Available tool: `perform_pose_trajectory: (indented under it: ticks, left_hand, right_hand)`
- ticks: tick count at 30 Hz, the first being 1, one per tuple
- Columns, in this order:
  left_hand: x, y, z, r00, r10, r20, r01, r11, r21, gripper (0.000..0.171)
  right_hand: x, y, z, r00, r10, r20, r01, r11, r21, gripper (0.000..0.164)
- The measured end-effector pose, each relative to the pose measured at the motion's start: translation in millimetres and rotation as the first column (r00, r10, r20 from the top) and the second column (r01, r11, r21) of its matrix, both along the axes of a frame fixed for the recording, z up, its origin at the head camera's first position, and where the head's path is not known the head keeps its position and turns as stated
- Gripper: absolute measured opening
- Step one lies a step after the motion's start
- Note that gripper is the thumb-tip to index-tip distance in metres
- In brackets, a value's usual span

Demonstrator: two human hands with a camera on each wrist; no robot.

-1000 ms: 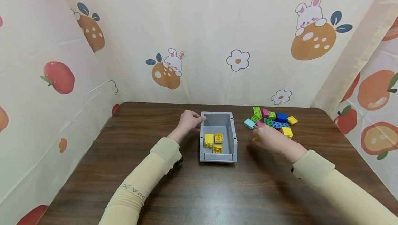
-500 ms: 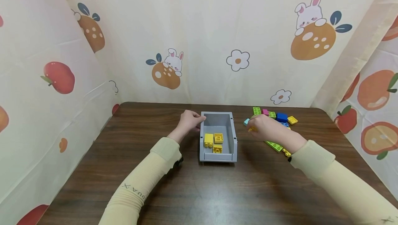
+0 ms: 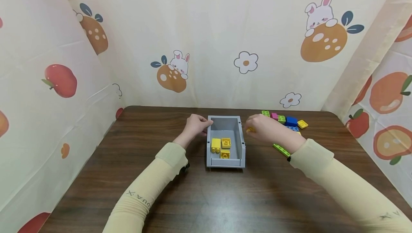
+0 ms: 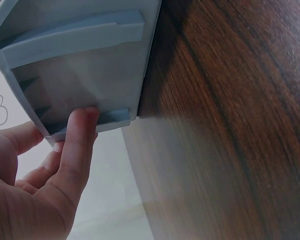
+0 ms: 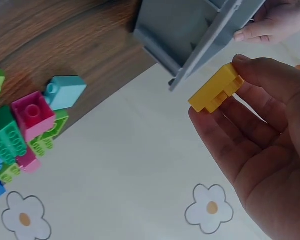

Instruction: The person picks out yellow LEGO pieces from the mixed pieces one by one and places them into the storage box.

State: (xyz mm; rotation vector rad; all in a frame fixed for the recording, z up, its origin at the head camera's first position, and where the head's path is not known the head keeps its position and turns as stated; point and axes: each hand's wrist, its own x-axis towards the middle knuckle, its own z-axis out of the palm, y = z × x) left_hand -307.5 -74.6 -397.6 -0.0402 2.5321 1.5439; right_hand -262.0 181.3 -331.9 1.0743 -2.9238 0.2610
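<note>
My left hand point(image 3: 194, 125) pinches the left wall of a grey storage bin point(image 3: 236, 163), thumb over the rim. In the left wrist view its fingers point(image 4: 72, 150) lie along the bin's outer side. Three yellow building bricks point(image 3: 216, 145) lie inside the bin, toward its front. Just right of the bin, my right hand point(image 3: 267, 129) is raised and holds another yellow building brick point(image 5: 216, 89). The right wrist view shows that brick pinched between thumb and fingertips, studs toward the palm.
At the back right of the dark wooden table point(image 3: 225, 204) lies a pile of coloured bricks, among them a blue brick point(image 3: 291, 121), a pink brick point(image 5: 34, 115) and a light blue brick point(image 5: 66, 91). My right hand hides part of it. A printed curtain point(image 3: 206, 83) hangs behind.
My right hand has lifted the yellow brick from beside the pile and moved it left, close to the bin's right wall. The left hand and bin stay in place.
</note>
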Motion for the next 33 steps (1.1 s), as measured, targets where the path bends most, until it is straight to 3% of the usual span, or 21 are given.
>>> perform_pose_trajectory:
  ticks: [10, 17, 33]
  left_hand:
    - [-0.2, 0, 0.0, 1.0, 0.008, 0.009, -0.008, 1.0, 0.01, 0.026]
    - [-0.6, 0, 0.2, 1.0, 0.002, 0.011, -0.002, 1.0, 0.014, 0.028]
    - [-0.3, -1, -1.2, 1.0, 0.013, 0.003, -0.013, 1.0, 0.015, 0.027]
  right_hand:
    - [-6.0, -19, 2.0, 1.0, 0.017, 0.025, -0.017, 1.0, 0.019, 0.019]
    - [-7.7, -34, 0.3, 0.999, 0.009, 0.032, -0.011, 0.999, 0.034, 0.017]
    - [-22.5, -59, -19.3, 0.997, 0.051, 0.063, -0.05, 0.999, -0.016, 0.016]
